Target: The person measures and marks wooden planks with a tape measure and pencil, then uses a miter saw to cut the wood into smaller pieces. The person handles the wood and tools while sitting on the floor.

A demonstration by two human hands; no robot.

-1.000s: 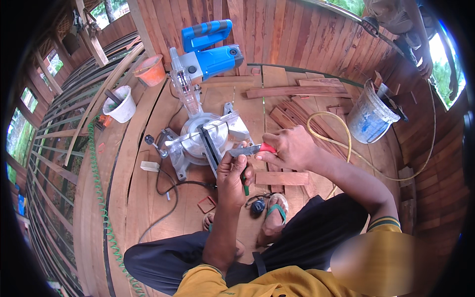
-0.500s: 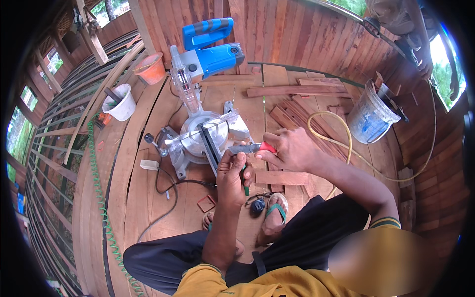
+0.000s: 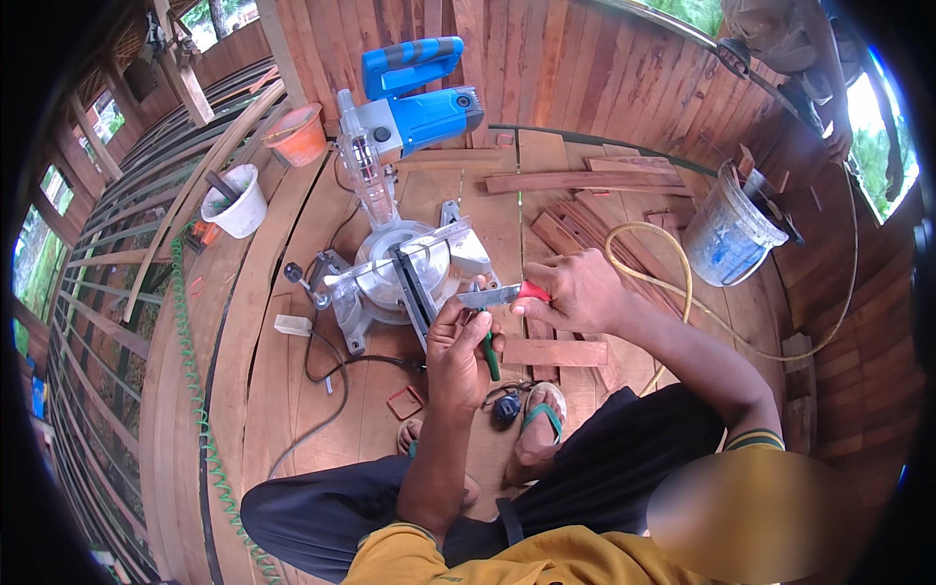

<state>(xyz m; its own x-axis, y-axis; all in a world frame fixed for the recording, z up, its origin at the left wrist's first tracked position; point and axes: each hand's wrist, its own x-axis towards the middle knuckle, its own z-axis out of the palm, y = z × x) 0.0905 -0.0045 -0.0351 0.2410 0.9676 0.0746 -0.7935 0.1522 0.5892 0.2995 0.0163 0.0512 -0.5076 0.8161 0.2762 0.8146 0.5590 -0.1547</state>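
My right hand [image 3: 575,291] is closed round the red handle of a knife [image 3: 492,296], whose broad grey blade points left. The blade lies across the upper end of a slim green pencil [image 3: 491,359]. My left hand [image 3: 456,356] grips this pencil, its thumb up close under the blade. The pencil's lower end sticks out below my fingers; its tip is partly hidden by blade and fingers. Just beyond my hands stands a blue miter saw [image 3: 429,119] with its head raised over a round metal base [image 3: 375,268].
A black tape measure [image 3: 506,408] lies by my feet. Reddish boards [image 3: 556,352] and a yellow hose [image 3: 688,283] are to the right, near a paint-stained bucket [image 3: 717,239]. White [image 3: 249,214] and orange [image 3: 295,138] buckets stand left. Another person's hand [image 3: 837,141] shows at far right.
The knife and my right hand have shifted slightly right, and the blade has tilted a little. The green pencil has turned in my left hand, with more of its lower end showing.
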